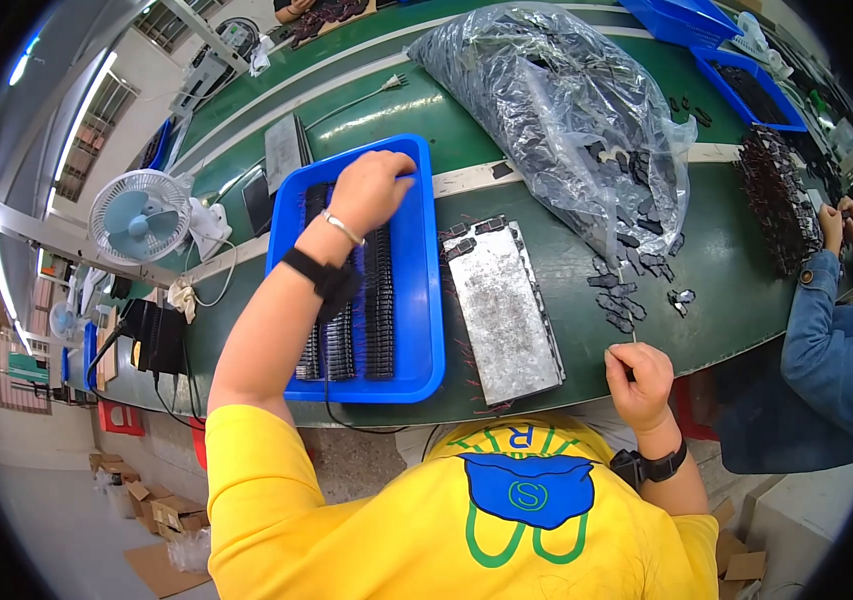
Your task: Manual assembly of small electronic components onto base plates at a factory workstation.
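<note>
My left hand is over the far part of a blue plastic tray, its fingers curled in. Whatever may be in those fingers is hidden. Inside the tray stand long rows of small black plastic parts. My right hand is closed near the table's front edge, pinching a thin pale stick that points away from me. Just beyond it lie loose black parts. Between my hands lies a scuffed silver metal block, with black parts and reddish wires along its edges.
A large clear plastic bag of black parts spills onto the green table. At right, a co-worker's hands are beside a pile of dark wired parts. A white fan and a black adapter are at left.
</note>
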Demonstrator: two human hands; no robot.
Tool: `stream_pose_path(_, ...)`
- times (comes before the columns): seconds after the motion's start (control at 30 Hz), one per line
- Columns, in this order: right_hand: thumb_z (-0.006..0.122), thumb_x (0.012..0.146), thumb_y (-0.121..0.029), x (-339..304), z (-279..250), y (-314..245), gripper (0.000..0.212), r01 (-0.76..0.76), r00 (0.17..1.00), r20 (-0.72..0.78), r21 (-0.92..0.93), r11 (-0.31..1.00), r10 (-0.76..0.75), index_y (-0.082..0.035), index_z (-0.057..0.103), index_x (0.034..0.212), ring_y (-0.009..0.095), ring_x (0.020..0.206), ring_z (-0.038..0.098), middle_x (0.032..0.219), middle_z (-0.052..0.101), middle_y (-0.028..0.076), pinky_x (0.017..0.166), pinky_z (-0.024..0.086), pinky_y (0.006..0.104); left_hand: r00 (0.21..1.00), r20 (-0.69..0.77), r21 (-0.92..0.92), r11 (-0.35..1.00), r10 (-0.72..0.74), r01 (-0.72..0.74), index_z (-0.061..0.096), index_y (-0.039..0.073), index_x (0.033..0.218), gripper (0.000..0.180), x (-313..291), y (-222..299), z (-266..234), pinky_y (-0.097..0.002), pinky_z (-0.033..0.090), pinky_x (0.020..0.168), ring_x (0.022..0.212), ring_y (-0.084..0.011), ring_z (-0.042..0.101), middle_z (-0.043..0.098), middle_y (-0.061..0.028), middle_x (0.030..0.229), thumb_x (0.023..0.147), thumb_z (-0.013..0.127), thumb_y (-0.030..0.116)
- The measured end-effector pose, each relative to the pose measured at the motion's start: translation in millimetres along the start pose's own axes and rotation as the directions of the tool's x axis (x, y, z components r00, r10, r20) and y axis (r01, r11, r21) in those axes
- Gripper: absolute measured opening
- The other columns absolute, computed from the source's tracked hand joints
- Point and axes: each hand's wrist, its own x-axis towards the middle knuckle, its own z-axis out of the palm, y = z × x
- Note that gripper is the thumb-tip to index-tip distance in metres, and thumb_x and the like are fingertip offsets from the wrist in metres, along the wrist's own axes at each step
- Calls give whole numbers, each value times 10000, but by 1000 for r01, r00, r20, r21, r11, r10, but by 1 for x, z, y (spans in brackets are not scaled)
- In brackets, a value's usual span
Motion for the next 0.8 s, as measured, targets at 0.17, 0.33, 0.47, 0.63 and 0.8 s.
stream_pose_path(0.17, 695, 723, 55, 0, 1, 0, 189, 7, 1000, -10, -9, 1000, -7, -30, 593, 857, 238, 549, 587, 700, 622, 86, 506, 463, 315, 976, 142, -246, 961, 165, -127, 686, 82, 762, 136, -26, 78, -38, -394, 484, 749, 821, -294, 617, 648, -106, 809, 743, 702, 216)
stream_pose_path(0.33, 671, 748, 52, 0, 3, -3, 149, 9, 999, -32, 15, 1000, -8, -25, 590, 846, 252, 542, 562, 679, 604, 98, 505, 436, 321, 981, 142, -110, 987, 130, -115, 691, 74, 781, 156, -43, 89, -22, -397, 485, 731, 800, -291, 618, 644, -104, 782, 728, 717, 218)
stream_pose_path(0.47, 670, 746, 55, 0, 1, -2, 139, 15, 999, -42, 22, 1000, -14, -20, 595, 836, 232, 537, 558, 672, 601, 95, 496, 425, 308, 990, 138, -228, 974, 40, -7, 690, 60, 785, 166, -43, 87, -16, -391, 489, 727, 788, -288, 621, 643, -103, 788, 720, 720, 210)
stream_pose_path(0.63, 683, 753, 43, 10, -5, -6, 134, -150, 988, 45, 163, 975, 145, -14, 610, 849, 173, 552, 576, 691, 610, 77, 503, 441, 269, 953, 301, -424, 892, -22, 155, 684, 53, 799, 168, -43, 97, -17, -377, 496, 728, 796, -281, 624, 643, -103, 799, 714, 712, 196)
stream_pose_path(0.8, 671, 806, -4, 46, 11, -26, 114, -291, 950, 203, 307, 906, 236, 17, 624, 908, 103, 617, 584, 768, 631, 67, 567, 471, 237, 964, 229, -479, 878, 137, -11, 672, 58, 828, 177, -58, 121, -22, -376, 497, 717, 794, -279, 622, 638, -104, 797, 699, 711, 173)
